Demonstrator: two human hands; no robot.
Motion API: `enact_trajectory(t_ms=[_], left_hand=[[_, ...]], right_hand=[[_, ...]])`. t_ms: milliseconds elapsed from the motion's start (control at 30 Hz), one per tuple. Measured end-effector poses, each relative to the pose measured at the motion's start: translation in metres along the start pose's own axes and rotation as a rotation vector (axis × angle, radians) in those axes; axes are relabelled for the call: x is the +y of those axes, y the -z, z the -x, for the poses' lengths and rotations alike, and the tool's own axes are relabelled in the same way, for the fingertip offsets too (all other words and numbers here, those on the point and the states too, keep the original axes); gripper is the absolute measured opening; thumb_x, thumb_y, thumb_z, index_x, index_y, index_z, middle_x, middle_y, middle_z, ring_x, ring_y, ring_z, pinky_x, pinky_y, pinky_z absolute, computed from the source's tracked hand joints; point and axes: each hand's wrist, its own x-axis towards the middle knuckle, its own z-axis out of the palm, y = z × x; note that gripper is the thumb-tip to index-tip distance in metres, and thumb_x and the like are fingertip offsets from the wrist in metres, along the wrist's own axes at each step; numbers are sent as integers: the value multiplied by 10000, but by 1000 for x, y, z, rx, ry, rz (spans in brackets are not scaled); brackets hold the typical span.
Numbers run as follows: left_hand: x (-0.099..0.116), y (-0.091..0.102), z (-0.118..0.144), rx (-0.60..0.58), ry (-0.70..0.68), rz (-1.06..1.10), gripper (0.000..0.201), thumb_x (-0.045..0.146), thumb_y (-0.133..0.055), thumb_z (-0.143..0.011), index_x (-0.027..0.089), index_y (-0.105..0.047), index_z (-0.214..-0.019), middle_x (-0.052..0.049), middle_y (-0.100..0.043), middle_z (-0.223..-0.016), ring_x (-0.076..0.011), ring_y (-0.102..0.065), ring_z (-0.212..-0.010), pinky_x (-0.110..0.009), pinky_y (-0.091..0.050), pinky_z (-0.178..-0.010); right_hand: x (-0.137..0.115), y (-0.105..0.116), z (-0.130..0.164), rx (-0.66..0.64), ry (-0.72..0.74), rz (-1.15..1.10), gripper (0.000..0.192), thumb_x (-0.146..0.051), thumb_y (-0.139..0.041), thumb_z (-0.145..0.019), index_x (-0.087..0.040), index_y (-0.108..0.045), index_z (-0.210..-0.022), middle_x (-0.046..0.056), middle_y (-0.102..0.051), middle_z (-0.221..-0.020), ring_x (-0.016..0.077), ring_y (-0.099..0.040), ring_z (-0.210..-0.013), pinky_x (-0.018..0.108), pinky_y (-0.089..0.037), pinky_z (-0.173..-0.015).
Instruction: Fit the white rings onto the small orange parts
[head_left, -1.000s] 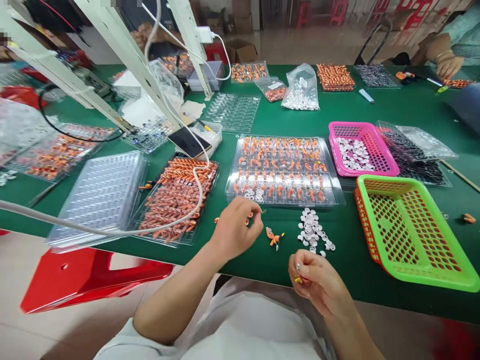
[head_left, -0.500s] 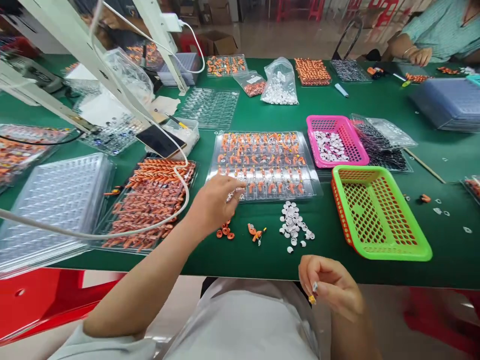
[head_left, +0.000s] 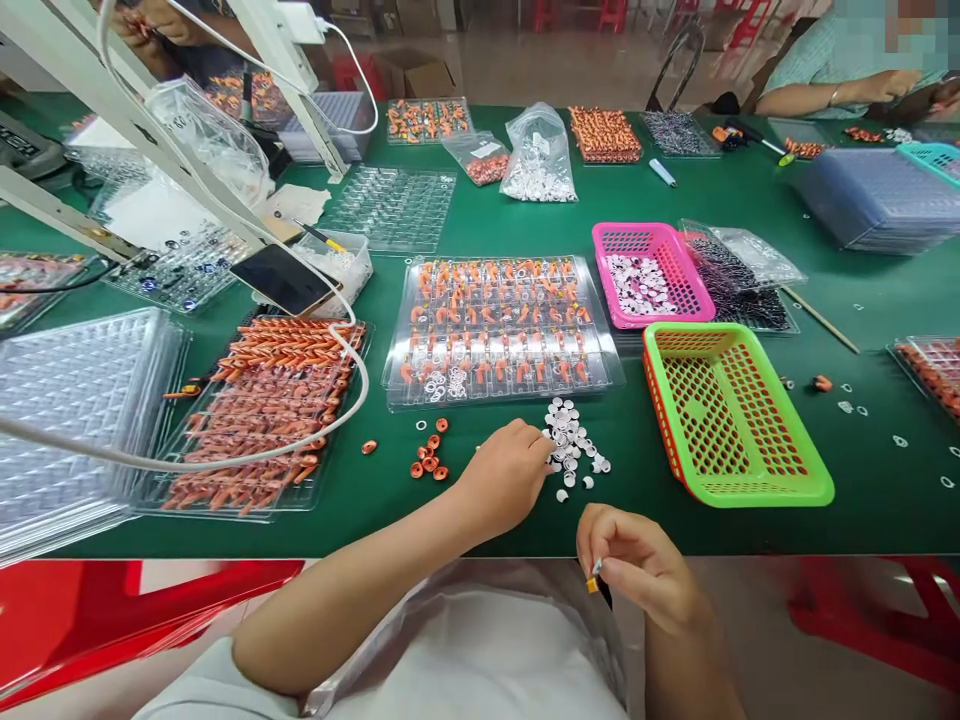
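Fingers of the left hand are curled together at the left edge of a small pile of white rings on the green counter; the fingertips touch the pile, but I cannot tell if they have a ring between them. The right hand is held at the near edge of the counter, and its thumb and first finger are closed on a small orange piece, with something white at its top.

Left of the left hand lies a small group of orange rings, and one more orange piece is alone a little further left. Just behind the white rings is a clear tray with rows of orange parts and white rings in its pockets. A green basket stands to the right of the pile, and a pink basket with white parts is behind it. On the left side a second tray holds long orange pieces, and a white cable goes across it. A stack of clear trays is beside it, further left. At the far right corner of the counter the arm of another person rests.
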Motion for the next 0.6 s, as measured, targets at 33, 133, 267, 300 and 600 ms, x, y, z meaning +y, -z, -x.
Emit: enact_trajectory(t_ms=[33, 133, 267, 300, 600], left_hand=[[1, -1, -1, -9, 11, -7, 116, 152, -552, -902, 145, -647, -967, -83, -671, -903, -238, -572, -876, -369, -498, -779], [3, -5, -1, -12, 23, -24, 152, 111, -508, -908, 149, -647, -955, -82, -682, -902, -235, -584, -877, -363, -496, -777], [4, -6, 0, 9, 14, -8, 159, 125, -496, -917, 156, -647, -954, -80, -689, -908, -231, -593, -884, -352, -489, -768], [5, -6, -1, 18, 13, 2, 152, 145, -499, -923, 159, -647, -956, -77, -689, -907, -230, -593, -885, -350, -486, -767], [9, -11, -19, 3, 26, -31, 185, 206, -471, -941, 150, -634, -873, -80, -660, -854, -233, -569, -821, -356, -460, -720]], right_hand=[[0, 0, -1, -6, -7, 8, 190, -318, -608, -889, -189, -530, -774, 50, -547, -785, 165, -492, -676, 289, -382, -592], [2, 0, -2, -3, -16, 27, 196, -321, -608, -888, -189, -526, -769, 47, -541, -780, 166, -484, -680, 292, -374, -598], [3, 1, -3, 7, -14, 32, 193, -315, -604, -888, -189, -521, -768, 43, -539, -780, 164, -481, -687, 290, -368, -605], [3, 1, -3, 5, -12, 33, 191, -314, -603, -889, -189, -521, -769, 41, -540, -780, 163, -481, -685, 289, -366, -604], [4, 2, -4, 17, -20, 40, 179, -304, -604, -888, -188, -534, -772, 35, -536, -781, 161, -490, -685, 288, -374, -609]])
